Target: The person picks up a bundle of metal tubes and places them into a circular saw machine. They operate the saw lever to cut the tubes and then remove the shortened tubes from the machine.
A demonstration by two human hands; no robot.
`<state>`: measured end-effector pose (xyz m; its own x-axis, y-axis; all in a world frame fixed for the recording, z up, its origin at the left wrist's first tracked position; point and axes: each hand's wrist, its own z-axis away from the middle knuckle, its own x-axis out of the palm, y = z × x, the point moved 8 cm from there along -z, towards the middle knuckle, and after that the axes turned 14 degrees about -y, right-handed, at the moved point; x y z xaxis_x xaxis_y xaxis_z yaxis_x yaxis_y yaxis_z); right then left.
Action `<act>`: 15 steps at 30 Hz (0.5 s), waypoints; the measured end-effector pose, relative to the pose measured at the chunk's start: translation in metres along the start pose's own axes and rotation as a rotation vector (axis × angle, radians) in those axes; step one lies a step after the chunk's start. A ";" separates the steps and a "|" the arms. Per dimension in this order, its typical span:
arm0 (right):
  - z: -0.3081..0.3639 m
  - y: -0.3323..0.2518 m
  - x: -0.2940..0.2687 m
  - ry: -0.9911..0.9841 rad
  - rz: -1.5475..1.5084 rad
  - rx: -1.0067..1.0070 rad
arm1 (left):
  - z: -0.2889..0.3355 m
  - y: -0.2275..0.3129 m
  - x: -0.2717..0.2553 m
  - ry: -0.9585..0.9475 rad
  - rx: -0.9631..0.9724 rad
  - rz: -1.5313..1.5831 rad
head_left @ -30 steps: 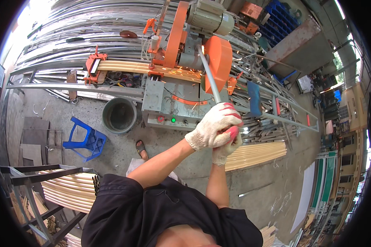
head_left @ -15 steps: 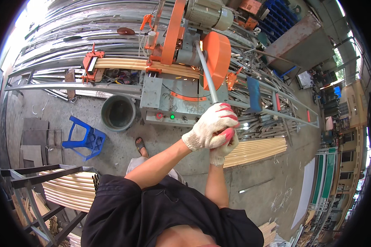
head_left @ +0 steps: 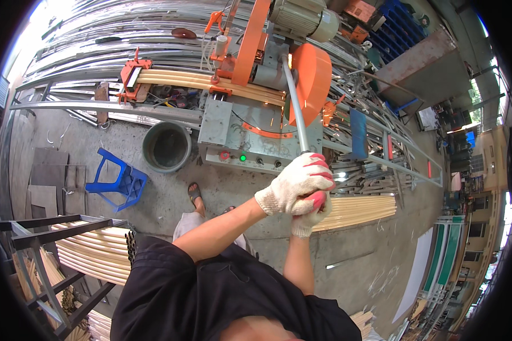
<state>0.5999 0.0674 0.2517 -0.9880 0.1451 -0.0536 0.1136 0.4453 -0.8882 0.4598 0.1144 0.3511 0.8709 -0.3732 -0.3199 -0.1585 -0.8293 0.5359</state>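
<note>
My left hand, in a white glove with pink fingertips, is wrapped round the end of a long grey lever. Just beneath it, my gloved right hand is closed at the same lever end, partly hidden by the left. The lever runs up to an orange-guarded cut-off saw with a grey motor. Cream-coloured tubes lie side by side across the saw bed, between orange clamps. Sparks fly below the blade guard. A green light glows on the saw's grey base.
A dark round bucket and a tipped blue plastic stool are on the floor at left. Cut tubes fill a metal rack at lower left. More tubes lie right of my hands. Metal bars cover the far side.
The view has shifted slightly, so the saw sits a little further right. Both hands keep their grip on the lever. More sparks now fall in front of the guard.
</note>
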 end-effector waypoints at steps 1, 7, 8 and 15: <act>-0.010 -0.021 0.012 0.115 -0.063 0.054 | 0.003 -0.002 0.001 0.005 -0.008 -0.006; -0.001 -0.011 0.008 0.096 -0.020 0.081 | 0.011 -0.011 0.006 -0.016 -0.001 0.021; 0.003 -0.007 0.003 0.098 0.011 0.071 | 0.012 -0.012 0.006 -0.014 0.003 0.028; 0.017 0.004 -0.001 -0.016 0.101 -0.014 | 0.020 -0.014 0.008 -0.060 -0.025 0.049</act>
<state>0.5994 0.0540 0.2403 -0.9730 0.1755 -0.1502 0.2142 0.4414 -0.8714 0.4597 0.1148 0.3250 0.8330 -0.4379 -0.3382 -0.1884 -0.7991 0.5709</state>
